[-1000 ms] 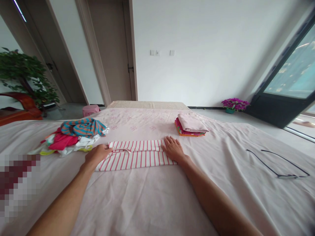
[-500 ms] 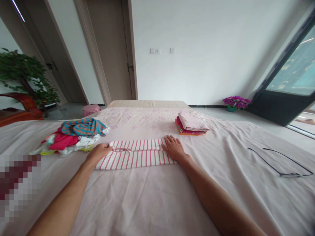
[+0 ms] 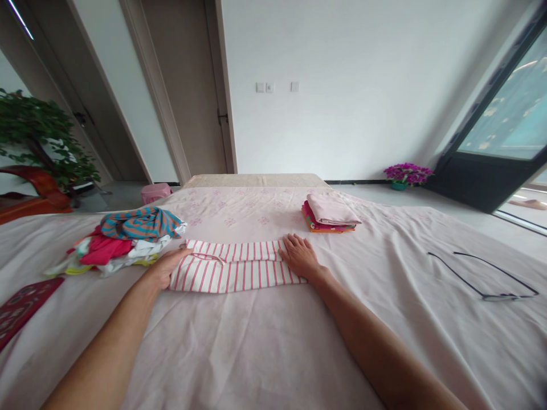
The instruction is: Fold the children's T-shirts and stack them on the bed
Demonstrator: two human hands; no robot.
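A red-and-white striped garment [image 3: 233, 269], folded into a long band, lies across a pink sheet [image 3: 265, 336] in front of me. My right hand [image 3: 300, 257] rests flat on its right end, fingers spread. My left hand [image 3: 166, 266] is at its left end, fingers curled under the edge of the cloth, which is lifted slightly there.
A heap of unfolded coloured clothes [image 3: 122, 239] lies at the left. A neat stack of folded clothes [image 3: 329, 212] sits beyond my right hand. A black clothes hanger [image 3: 485, 273] lies at the right. A dark red patterned item [image 3: 19, 304] is at the left edge.
My left hand has slid off the top of the striped garment to its left edge and gripped it. My right hand stays put. The view has shifted slightly.
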